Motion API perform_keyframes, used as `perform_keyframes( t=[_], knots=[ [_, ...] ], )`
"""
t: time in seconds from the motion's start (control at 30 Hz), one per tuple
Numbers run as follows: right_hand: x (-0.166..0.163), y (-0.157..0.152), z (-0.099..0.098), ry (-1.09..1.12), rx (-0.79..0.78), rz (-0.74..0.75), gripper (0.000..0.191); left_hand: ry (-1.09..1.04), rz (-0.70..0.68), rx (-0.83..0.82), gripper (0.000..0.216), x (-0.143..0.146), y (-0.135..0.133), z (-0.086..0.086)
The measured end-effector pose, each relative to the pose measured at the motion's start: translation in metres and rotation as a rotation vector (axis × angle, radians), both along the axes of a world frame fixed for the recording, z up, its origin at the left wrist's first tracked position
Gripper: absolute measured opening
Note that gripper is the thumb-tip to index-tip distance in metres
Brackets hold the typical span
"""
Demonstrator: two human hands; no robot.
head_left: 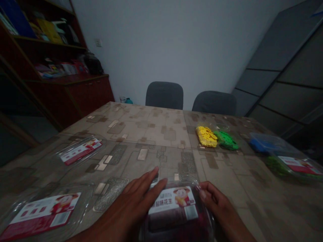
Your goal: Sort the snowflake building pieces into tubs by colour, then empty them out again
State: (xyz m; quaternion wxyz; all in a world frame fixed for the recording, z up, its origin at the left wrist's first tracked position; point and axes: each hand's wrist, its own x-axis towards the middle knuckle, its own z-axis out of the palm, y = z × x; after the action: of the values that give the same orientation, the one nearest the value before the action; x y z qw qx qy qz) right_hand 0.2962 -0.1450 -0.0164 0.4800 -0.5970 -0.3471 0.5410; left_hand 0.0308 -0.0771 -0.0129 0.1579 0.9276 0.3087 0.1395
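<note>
A clear plastic box [176,215] with a red and white label stands at the table's near edge, with something dark reddish showing dimly through it. My left hand [138,196] lies along the box's left side, fingers stretched out, the fingertips at its far left corner. At the right rim, my right hand [214,201] has its fingers curled in and its thumb against the edge of the box. To the left lie two clear plastic lids with similar labels, a near lid [47,215] and a farther lid [80,151].
Right of centre sit clear containers of yellow pieces [207,136] and green pieces [227,140]. Farther right are a container with blue contents [262,144] and a labelled box with green contents [295,166]. Two grey chairs [164,95] stand behind the patterned table [156,131].
</note>
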Motion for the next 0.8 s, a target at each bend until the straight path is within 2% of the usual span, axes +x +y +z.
perform_keyframes(
  t=[0.17,0.4,0.53,0.63,0.7,0.8],
  knots=[
    [-0.001,-0.001,-0.004,-0.032,0.005,-0.024,0.043,0.02,0.123,-0.074,0.098,-0.023,-0.004,0.011],
    [-0.003,0.0,-0.004,0.037,-0.003,-0.062,0.04,-0.046,0.106,-0.254,0.081,-0.032,-0.002,0.005],
    [0.003,0.004,-0.011,0.012,-0.002,-0.045,0.042,-0.024,0.119,-0.325,0.08,-0.023,-0.003,0.013],
    [0.005,0.005,-0.015,0.005,0.009,-0.065,0.043,-0.019,0.106,-0.295,0.08,-0.019,-0.003,0.019],
    [0.004,0.005,-0.015,-0.021,0.024,-0.098,0.043,-0.037,0.083,-0.263,0.084,-0.017,-0.002,0.016],
    [0.001,0.004,-0.011,-0.1,0.047,-0.114,0.044,-0.119,0.051,-0.248,0.097,-0.011,0.004,0.004]
  ],
)
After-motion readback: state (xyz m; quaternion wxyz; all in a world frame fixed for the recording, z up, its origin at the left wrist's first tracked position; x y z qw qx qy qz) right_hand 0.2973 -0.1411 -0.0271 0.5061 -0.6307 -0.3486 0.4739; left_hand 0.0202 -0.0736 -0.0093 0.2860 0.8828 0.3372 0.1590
